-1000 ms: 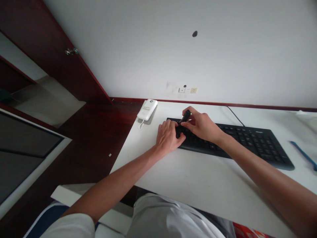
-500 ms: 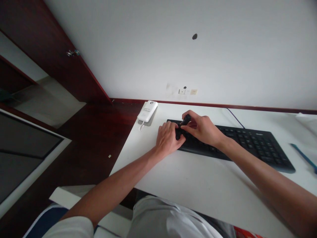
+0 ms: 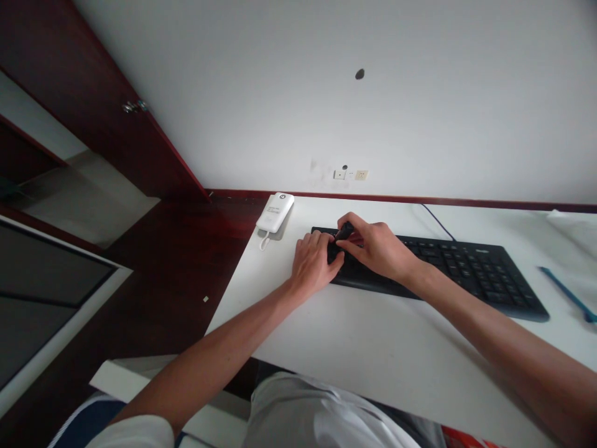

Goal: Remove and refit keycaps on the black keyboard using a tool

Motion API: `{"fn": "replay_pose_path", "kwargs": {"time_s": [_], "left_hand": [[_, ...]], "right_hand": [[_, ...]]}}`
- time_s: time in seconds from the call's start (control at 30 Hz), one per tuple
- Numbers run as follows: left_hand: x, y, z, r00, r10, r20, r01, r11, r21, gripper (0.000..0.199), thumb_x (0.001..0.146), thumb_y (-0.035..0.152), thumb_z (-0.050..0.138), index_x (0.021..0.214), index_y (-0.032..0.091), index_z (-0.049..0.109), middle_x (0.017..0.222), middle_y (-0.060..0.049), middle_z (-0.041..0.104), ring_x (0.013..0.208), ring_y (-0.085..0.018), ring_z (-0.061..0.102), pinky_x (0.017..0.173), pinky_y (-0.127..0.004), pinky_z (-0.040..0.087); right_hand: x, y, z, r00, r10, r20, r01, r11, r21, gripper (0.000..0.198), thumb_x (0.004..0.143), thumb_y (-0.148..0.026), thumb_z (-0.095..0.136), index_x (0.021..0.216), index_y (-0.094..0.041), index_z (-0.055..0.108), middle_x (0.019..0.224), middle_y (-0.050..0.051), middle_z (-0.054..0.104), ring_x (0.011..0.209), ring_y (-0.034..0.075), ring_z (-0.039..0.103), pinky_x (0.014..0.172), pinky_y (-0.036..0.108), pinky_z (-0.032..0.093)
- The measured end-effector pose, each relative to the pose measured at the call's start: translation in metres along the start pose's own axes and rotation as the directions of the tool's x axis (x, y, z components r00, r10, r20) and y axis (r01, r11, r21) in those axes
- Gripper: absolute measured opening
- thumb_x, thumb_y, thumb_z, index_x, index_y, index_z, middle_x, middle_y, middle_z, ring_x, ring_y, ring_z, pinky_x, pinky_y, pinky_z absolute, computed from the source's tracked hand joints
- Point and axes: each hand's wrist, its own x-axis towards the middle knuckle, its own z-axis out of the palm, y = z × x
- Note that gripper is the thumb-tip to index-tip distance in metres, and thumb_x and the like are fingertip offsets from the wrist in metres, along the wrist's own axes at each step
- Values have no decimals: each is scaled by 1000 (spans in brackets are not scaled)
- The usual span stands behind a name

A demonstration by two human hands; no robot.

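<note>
The right hand (image 3: 377,246) has thumb and fingers closed around a short black-handled tool (image 3: 344,231), tilted over the left end of a black computer keyboard (image 3: 471,267). Just beside it, the left hand (image 3: 311,258) rests on that same end, thumb apart from the fingers. The keyboard lies on a white desk (image 3: 364,336), between a white power bank (image 3: 276,213) and a slim blue strip (image 3: 564,292); wall sockets (image 3: 361,175) sit beyond.

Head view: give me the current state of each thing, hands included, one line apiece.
Black keyboard, flat on desk, partly covered.
Left hand, on keyboard's left end.
Right hand, gripping black-handled tool.
Black-handled tool, tilted; tip unclear.
White power bank, lying down, strap loop out.
Blue stick, lying flat.
Wall socket, nothing plugged in.
</note>
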Motion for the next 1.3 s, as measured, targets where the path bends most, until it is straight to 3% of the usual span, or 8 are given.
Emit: {"fn": "replay_pose_path", "kwargs": {"time_s": [0.3, 0.73, 0.9, 1.07, 1.17, 1.3], "left_hand": [[1, -1, -1, 1000, -1, 6, 1, 1000, 19, 17, 98, 34, 56, 109, 20, 57, 104, -8, 64, 102, -28, 58, 87, -42, 45], [4, -5, -4, 1000, -22, -6, 21, 990, -138, 30, 89, 33, 67, 115, 23, 56, 103, -6, 64, 100, -25, 60, 87, -39, 47], [6, -9, -7, 1000, -6, -6, 5, 979, -206, 34, 85, 30, 69, 116, 22, 57, 98, -4, 63, 94, -22, 60, 86, -37, 49], [9, -14, -8, 1000, 24, 18, -19, 973, -229, 26, 85, 25, 68, 110, 23, 62, 97, -3, 63, 93, -21, 61, 88, -36, 51], [11, -17, -9, 998, 46, 44, -34, 967, -252, 16, 88, 22, 66, 103, 24, 67, 95, -3, 64, 92, -20, 63, 88, -34, 51], [13, -22, -9, 997, 51, 61, -32, 957, -289, 11, 91, 23, 66, 101, 24, 70, 93, -2, 65, 88, -18, 63, 84, -32, 52]], "right_hand": [[-5, -1, 5, 998, -57, 19, 58, 995, -78, 23, 95, -23, 58, 117, -29, 53, 91, 2, 76, 88, 25, 77, 73, 31, 53], [5, 13, -10, 989, 102, -103, -87, 986, 145, 28, 89, -37, 69, 109, -27, 52, 71, -4, 68, 63, 19, 67, 63, 31, 50], [8, 21, -15, 981, 120, -152, -94, 981, 170, 32, 86, -39, 73, 107, -26, 52, 70, -4, 68, 62, 18, 65, 61, 31, 48], [8, 24, -14, 980, 133, -147, -101, 973, 206, 33, 86, -40, 74, 106, -25, 53, 75, -1, 72, 68, 20, 71, 65, 33, 54], [10, 33, -13, 973, 190, -132, -134, 928, 348, 39, 83, -43, 78, 106, -25, 53, 76, 0, 73, 73, 23, 75, 68, 36, 60], [13, 53, -6, 946, 320, -54, -214, 741, 636, 48, 77, -45, 85, 104, -24, 52, 80, 1, 75, 75, 23, 77, 75, 42, 66]]}}
